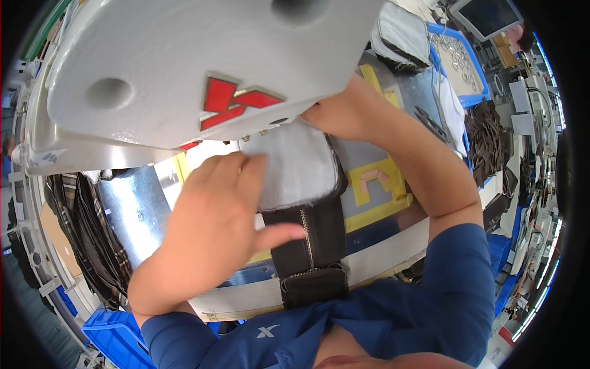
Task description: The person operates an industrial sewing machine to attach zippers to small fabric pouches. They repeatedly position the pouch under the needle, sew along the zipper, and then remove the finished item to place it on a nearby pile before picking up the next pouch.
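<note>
Under the white sewing machine head point(153, 67) lies a light grey fabric panel point(298, 166) with a dark edge. A black fabric piece with a metal zipper point(307, 240) runs from it toward my body. My left hand point(224, 209) is over the panel's left side, its thumb stretched out across the black piece and its fingers apart from the thumb. Whether it presses on the cloth is unclear. My right hand point(335, 114) is at the panel's far right corner, close beneath the machine head, which hides its fingers.
Yellow tape point(375, 184) marks the metal table right of the panel. Scissors point(433, 123) lie farther right. A blue tray point(470, 67) of small metal parts stands at far right, near stacked grey pieces point(399, 34). Dark fabric point(86, 227) hangs at left, above a blue bin point(114, 335).
</note>
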### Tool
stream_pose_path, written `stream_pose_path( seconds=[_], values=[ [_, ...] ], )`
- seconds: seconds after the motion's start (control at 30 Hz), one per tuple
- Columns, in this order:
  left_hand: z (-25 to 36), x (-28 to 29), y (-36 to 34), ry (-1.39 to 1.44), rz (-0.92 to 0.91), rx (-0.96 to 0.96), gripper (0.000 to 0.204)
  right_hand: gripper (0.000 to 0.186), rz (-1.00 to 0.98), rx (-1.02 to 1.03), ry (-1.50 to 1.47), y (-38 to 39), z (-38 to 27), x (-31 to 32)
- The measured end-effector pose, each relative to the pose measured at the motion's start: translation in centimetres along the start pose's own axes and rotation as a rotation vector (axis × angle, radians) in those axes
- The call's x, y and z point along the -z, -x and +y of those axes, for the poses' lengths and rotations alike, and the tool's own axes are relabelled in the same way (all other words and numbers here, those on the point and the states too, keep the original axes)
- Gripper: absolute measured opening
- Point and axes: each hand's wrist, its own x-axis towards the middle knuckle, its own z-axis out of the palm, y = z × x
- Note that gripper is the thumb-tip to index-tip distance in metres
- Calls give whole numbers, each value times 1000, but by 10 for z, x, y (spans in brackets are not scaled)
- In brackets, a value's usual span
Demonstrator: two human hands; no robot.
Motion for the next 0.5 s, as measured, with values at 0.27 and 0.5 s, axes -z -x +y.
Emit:
stream_pose_path(
  seconds=[0.27,0.5],
  values=[
    [-13,-46,-11,-61,49,-238,88,28,-29,65,86,-7,-1,-4],
    [-9,-43,-12,-110,5,-280,82,29,-65,31,99,-7,2,-5]
  ],
)
